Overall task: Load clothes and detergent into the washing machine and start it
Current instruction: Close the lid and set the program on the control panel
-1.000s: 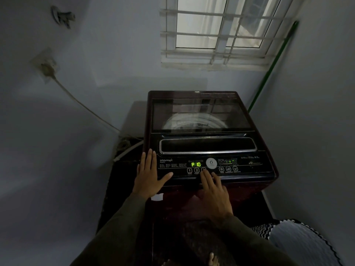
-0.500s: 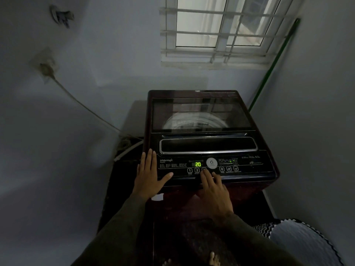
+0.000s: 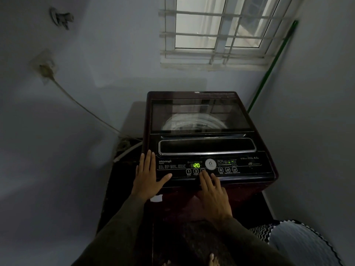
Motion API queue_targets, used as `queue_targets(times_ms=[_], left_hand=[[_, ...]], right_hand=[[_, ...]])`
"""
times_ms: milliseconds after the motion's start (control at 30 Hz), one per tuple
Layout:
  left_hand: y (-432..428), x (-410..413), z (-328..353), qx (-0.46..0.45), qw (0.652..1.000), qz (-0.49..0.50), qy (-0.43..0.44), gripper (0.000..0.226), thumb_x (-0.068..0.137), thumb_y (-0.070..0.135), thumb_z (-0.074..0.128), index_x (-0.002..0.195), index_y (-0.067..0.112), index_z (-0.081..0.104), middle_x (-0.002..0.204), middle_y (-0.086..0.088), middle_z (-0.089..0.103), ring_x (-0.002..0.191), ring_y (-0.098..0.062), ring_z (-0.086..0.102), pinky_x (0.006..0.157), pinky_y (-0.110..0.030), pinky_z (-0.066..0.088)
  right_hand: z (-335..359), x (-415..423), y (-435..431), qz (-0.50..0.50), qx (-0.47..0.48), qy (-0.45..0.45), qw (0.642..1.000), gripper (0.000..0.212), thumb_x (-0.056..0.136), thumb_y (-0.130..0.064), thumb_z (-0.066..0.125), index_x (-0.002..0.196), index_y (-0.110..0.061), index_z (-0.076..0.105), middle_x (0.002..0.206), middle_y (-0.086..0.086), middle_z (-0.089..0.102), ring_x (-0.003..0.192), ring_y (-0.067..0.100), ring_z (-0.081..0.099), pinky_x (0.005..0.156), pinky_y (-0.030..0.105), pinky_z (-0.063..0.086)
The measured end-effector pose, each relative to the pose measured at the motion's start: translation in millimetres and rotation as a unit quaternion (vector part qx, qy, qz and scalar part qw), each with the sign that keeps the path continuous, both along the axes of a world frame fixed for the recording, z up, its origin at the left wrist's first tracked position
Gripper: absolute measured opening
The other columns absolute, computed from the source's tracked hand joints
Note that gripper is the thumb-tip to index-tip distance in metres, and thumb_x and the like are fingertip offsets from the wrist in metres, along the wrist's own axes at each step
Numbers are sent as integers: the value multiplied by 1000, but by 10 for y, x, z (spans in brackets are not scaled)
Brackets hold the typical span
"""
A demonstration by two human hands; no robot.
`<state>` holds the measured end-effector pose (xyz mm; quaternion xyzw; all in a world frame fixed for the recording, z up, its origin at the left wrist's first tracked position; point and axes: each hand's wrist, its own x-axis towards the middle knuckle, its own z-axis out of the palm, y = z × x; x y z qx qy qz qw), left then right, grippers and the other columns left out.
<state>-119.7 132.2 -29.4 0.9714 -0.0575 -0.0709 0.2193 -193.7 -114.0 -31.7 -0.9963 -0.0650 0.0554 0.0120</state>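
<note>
A dim, narrow room with pale walls [image 3: 92,45]. Nearest, a striped thing [image 3: 299,244] sits at lower right, and two dark sleeves [image 3: 119,223] reach forward. The left hand [image 3: 148,177] lies flat and open on the left end of the washer [image 3: 269,175] panel, fingers straight, thumb spread. The right hand [image 3: 213,194] is open too, one fingertip [image 3: 202,174] on the third button, beside buttons 1 and 2. Just above, the display [image 3: 196,165] glows green. The lid [image 3: 199,114] is down, a pale drum rim showing through it. The washer stands in the corner under the window [image 3: 217,31]. A cable [image 3: 86,110] runs left to a socket [image 3: 45,68]; a green pole [image 3: 272,66] leans at right.
</note>
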Motion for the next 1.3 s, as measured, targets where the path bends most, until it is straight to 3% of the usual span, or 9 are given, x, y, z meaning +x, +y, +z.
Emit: queue_targets(times_ms=[100, 233, 367, 633, 700, 800, 967, 1033, 1300], left_hand=[[4, -2, -10, -2, 1000, 0, -3, 117, 72, 92, 16, 156, 16, -16, 160, 6, -30, 145, -14, -33, 123, -50, 0], [1, -3, -31, 1, 1000, -1, -10, 117, 73, 93, 14, 156, 16, -15, 160, 6, -29, 146, -14, -32, 123, -49, 0], [-6, -2, -28, -1, 1000, -3, -11, 117, 74, 92, 18, 157, 15, -12, 160, 6, -28, 146, -15, -31, 122, -50, 2], [-5, -5, 8, 6, 1000, -1, 4, 120, 69, 95, 10, 156, 16, -17, 159, 6, -31, 144, -14, -34, 123, -50, 1], [-7, -6, 14, 6, 1000, -1, 6, 118, 71, 94, 14, 155, 16, -17, 159, 6, -31, 144, -14, -34, 123, -50, 1], [-4, -4, 14, 8, 1000, -3, 5, 120, 69, 94, 12, 155, 16, -16, 159, 6, -32, 145, -14, -34, 123, -51, 1], [-4, 1, -13, 4, 1000, -1, 0, 123, 66, 98, 7, 155, 17, -16, 159, 7, -31, 144, -13, -35, 123, -50, 0], [-2, 1, -18, 5, 1000, -2, 0, 120, 68, 96, 10, 155, 17, -16, 159, 8, -32, 144, -13, -35, 123, -50, 1], [1, 0, -12, 6, 1000, -1, 3, 121, 68, 97, 10, 156, 17, -16, 160, 7, -30, 145, -13, -33, 123, -52, 2]], right_hand=[[28, 19, 13, -30, 17, -5, 999, 89, 74, -39, 76, 147, -13, 32, 160, 4, 26, 142, 33, 34, 89, 44, 56], [-34, 29, 16, -11, 11, -6, 1000, 68, 79, -40, 69, 140, -20, 49, 163, 1, 16, 147, 31, 21, 98, 41, 51], [-16, 43, 6, -23, 12, 3, 1000, 59, 78, -43, 69, 132, -22, 57, 162, -1, 19, 146, 30, 24, 98, 41, 50], [74, 21, -62, 0, 9, 14, 1000, 75, 82, -42, 68, 147, -22, 36, 163, -3, 15, 147, 28, 24, 98, 47, 47], [111, 2, -112, -18, 16, 1, 1000, 83, 80, -39, 69, 150, -19, 30, 161, -2, 24, 143, 27, 33, 93, 46, 50], [165, -62, -239, -56, 28, -19, 998, 87, 72, -39, 68, 149, -13, 35, 156, 1, 36, 138, 26, 41, 84, 43, 55], [251, -94, -470, -59, 18, -25, 998, 83, 81, -47, 33, 155, -12, 21, 161, -1, 23, 146, 23, 25, 97, 46, 48], [264, -90, -492, -67, 22, -27, 997, 83, 80, -47, 28, 156, -14, 17, 162, -2, 20, 147, 21, 21, 99, 46, 46], [291, -26, -417, -109, 50, -5, 993, 83, 82, -39, 57, 153, -13, 22, 157, 1, 25, 142, 24, 26, 96, 44, 49]])
